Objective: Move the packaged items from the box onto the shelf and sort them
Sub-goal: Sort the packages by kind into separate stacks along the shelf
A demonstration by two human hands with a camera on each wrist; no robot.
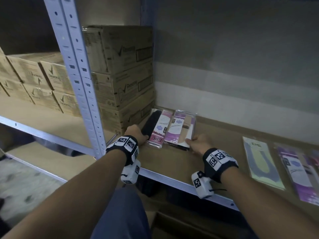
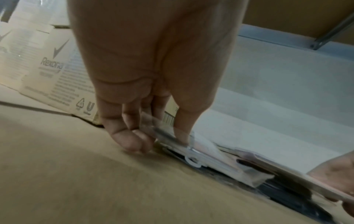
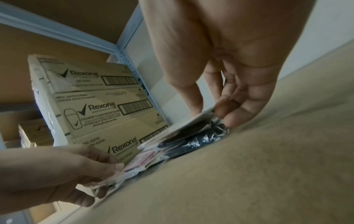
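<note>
Shelf [image 1: 172,163]: brown board with metal front rail, filling the head view from centre to 3 o'clock. Cartons [image 1: 120,66]: printed stack at 10 o'clock on the shelf, against the upright. Loose packs [image 1: 263,163]: flat clear-wrapped items laid singly at 3 o'clock, well apart from the hands. Left pile [image 1: 155,128]: dark pack and pink pack side by side, just beside the lowest carton. Right pile [image 1: 179,130]: purple-and-tan pack lying over a dark one, touching the left pile. Left hand [image 1: 136,133]: thumb on top of the left pile's near end, fingers curled at its edge, pinching it. Right hand [image 1: 200,143]: thumb over and fingers under the near right corner of the right pile, gripping it. Step, as judged: squaring and sorting packs already on the shelf; the box itself is not clearly in view. Next move likely calls for aligning both piles, then releasing without letting the slippery wrappers slide. Views: only the head view shows the loose packs and colours; the left wrist view alone shows a white hanger loop [image 2: 192,160]; the right wrist view alone shows the dark pack's crinkled wrap [image 3: 206,136] under the fingertips.
</note>
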